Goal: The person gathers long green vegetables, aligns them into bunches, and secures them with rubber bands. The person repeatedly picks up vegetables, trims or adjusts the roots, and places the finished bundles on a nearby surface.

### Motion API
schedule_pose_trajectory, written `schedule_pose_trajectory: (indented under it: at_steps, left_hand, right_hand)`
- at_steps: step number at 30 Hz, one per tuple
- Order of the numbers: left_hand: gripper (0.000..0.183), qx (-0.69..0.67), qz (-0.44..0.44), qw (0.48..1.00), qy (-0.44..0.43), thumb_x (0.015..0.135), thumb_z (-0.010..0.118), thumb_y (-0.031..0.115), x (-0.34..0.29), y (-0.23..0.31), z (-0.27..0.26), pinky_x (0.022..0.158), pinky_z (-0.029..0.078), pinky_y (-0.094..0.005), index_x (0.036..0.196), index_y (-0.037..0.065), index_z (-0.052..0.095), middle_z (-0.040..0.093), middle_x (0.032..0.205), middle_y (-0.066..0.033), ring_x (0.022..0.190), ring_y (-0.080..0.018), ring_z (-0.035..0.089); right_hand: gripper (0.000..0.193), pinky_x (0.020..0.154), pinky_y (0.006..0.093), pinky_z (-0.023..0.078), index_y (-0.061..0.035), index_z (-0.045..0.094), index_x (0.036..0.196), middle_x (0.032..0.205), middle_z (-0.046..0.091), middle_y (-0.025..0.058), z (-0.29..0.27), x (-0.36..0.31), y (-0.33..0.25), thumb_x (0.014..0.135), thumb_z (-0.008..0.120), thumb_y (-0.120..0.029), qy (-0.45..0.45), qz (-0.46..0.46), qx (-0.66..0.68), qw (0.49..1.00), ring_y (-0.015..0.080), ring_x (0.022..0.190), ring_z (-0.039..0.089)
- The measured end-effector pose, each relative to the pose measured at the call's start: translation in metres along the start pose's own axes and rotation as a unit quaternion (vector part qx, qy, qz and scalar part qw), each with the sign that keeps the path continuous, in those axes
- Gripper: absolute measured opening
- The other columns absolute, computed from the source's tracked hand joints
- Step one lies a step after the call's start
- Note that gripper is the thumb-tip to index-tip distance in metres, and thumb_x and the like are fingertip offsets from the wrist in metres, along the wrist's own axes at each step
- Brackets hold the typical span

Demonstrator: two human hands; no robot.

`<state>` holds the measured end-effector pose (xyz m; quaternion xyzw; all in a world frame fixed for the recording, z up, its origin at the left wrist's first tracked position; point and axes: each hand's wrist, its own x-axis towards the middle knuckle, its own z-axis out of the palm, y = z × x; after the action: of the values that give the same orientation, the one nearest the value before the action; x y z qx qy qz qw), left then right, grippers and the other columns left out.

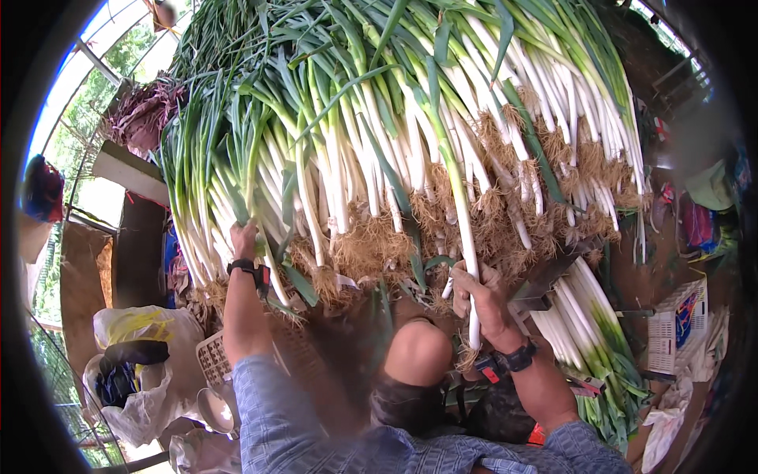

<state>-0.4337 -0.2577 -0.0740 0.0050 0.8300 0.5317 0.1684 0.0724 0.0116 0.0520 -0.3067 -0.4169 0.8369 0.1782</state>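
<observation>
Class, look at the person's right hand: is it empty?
No, the right hand holds a leek by its white stalk, above the roots.

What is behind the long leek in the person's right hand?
Beyond the held leek, other leeks with brown roots show on both sides. What lies directly behind its stalk is covered, as is anything behind the right hand.
</observation>
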Motion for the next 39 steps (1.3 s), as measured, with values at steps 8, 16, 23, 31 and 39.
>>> schedule_pose_trajectory:
  at_steps: [8, 16, 23, 31, 39]
  left_hand:
    - [0.044, -0.215, -0.035, 0.959, -0.181, 0.099, 0.066, 0.045, -0.024, 0.055, 0.094, 0.06, 0.051, -0.0348, 0.123, 0.008, 0.065, 0.069, 0.107, -0.0074, 0.077, -0.0134, 0.06]
    - [0.042, -0.071, 0.09, 0.99, -0.079, 0.094, 0.069, 0.02, -0.023, 0.043, 0.106, 0.055, 0.052, -0.0297, 0.127, -0.006, 0.063, 0.069, 0.088, -0.0101, 0.068, -0.016, 0.064]
    - [0.055, 0.232, 0.171, 0.955, 0.07, 0.09, 0.075, 0.034, -0.037, 0.025, 0.095, 0.098, 0.052, -0.0455, 0.128, -0.005, 0.063, 0.069, 0.124, -0.0231, 0.11, -0.0392, 0.068]
    - [0.084, 0.325, 0.082, 0.919, 0.209, 0.083, 0.078, 0.049, -0.037, -0.011, 0.005, 0.107, 0.045, -0.0501, 0.136, -0.012, 0.053, 0.062, 0.128, -0.0326, 0.123, -0.0458, 0.058]
    - [0.067, 0.346, 0.061, 0.911, 0.218, 0.085, 0.075, 0.048, -0.062, -0.029, -0.056, 0.096, 0.052, -0.0498, 0.119, -0.009, 0.064, 0.068, 0.119, -0.0327, 0.113, -0.045, 0.066]
  right_hand:
    - [0.01, 0.044, 0.0229, 0.038, -0.0063, 0.064, 0.104, 0.069, 0.053, -0.0031, -0.001, 0.003, 0.0, 0.101, 0.067, -0.015, 0.028, -0.003, -0.025, 0.999, 0.0046, 0.05, 0.047]
    - [0.01, 0.043, 0.0234, 0.038, -0.0034, 0.062, 0.104, 0.068, 0.053, -0.0021, 0.003, 0.004, 0.002, 0.101, 0.064, -0.013, 0.034, 0.014, -0.056, 0.998, 0.0052, 0.05, 0.048]
    - [0.008, 0.043, 0.023, 0.038, -0.0033, 0.059, 0.105, 0.069, 0.051, -0.0022, 0.011, 0.009, 0.003, 0.1, 0.062, -0.009, 0.028, 0.019, -0.045, 0.998, 0.0052, 0.049, 0.046]
    - [0.004, 0.043, 0.0222, 0.037, -0.0054, 0.058, 0.104, 0.068, 0.049, -0.0036, 0.012, 0.004, 0.006, 0.101, 0.06, -0.008, 0.023, 0.038, -0.016, 0.999, 0.004, 0.048, 0.045]
    - [0.011, 0.046, 0.0223, 0.035, -0.0055, 0.065, 0.102, 0.067, 0.051, -0.0052, 0.011, 0.009, 0.013, 0.099, 0.066, -0.016, 0.02, 0.05, -0.06, 0.997, 0.0048, 0.05, 0.046]
